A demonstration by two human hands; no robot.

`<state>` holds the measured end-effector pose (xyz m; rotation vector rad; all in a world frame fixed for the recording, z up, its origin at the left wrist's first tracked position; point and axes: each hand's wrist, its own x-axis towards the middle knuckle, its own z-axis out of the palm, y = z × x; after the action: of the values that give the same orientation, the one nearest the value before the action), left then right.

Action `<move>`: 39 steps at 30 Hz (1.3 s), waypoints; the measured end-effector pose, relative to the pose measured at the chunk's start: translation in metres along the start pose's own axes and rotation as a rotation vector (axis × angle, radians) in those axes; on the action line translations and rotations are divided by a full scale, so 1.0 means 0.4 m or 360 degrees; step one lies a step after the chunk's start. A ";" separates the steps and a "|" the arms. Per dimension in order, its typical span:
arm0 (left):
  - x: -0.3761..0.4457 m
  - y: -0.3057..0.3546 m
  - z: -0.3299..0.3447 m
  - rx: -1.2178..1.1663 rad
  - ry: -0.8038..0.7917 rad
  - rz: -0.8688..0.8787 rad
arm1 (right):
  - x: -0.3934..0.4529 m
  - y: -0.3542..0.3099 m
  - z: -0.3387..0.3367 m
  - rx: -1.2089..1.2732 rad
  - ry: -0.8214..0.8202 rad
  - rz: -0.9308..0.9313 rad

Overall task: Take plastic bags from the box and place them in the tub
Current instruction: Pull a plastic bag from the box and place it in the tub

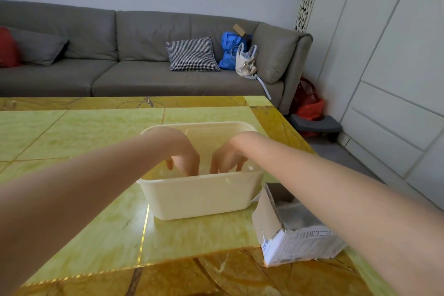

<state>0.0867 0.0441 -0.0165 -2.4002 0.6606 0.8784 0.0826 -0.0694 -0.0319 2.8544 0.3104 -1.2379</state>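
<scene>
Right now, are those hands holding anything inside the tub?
Cannot be told. Both the left hand and the right hand reach down into the tub; its near wall hides the fingertips.

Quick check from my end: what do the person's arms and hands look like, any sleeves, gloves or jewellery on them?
Both forearms are bare as far as the frame shows: no sleeves in view. The left hand and right hand wear no gloves, and neither wrist shows a watch or bracelet. No rings can be seen, though the fingertips are hidden behind the near wall of the tub.
</scene>
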 end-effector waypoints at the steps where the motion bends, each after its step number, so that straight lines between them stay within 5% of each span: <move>1: -0.001 -0.002 0.004 0.0128 -0.0067 -0.0095 | -0.002 0.001 -0.002 -0.0005 0.0016 0.0000; 5: 0.009 -0.017 0.014 0.0371 -0.0081 -0.0286 | -0.010 0.021 -0.015 -0.0045 0.0126 0.0060; 9: 0.003 -0.025 0.011 -0.0020 -0.0018 -0.0210 | -0.046 0.029 -0.019 -0.0082 0.0257 0.0110; 15: -0.118 0.028 -0.063 -0.0436 0.0854 0.0136 | -0.236 0.077 -0.044 0.0229 0.0742 -0.0039; 19: -0.206 0.148 -0.082 -0.0577 0.1190 0.0450 | -0.361 0.132 0.020 0.0317 0.0523 0.0044; 22: -0.230 0.225 -0.062 -0.0536 0.1158 0.0608 | -0.402 0.162 0.105 0.0211 0.0424 0.0181; 29: -0.209 0.309 -0.011 -0.0469 0.0875 0.0558 | -0.359 0.162 0.270 -0.0348 0.0757 0.0276; 39: -0.195 0.317 -0.014 -0.0514 0.0863 0.0486 | -0.377 0.195 0.228 -0.0283 0.1174 0.0227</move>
<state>-0.0377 -0.0346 0.0055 -2.9119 1.1904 0.4590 -0.0691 -0.1806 0.0099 2.9781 0.1960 -0.0873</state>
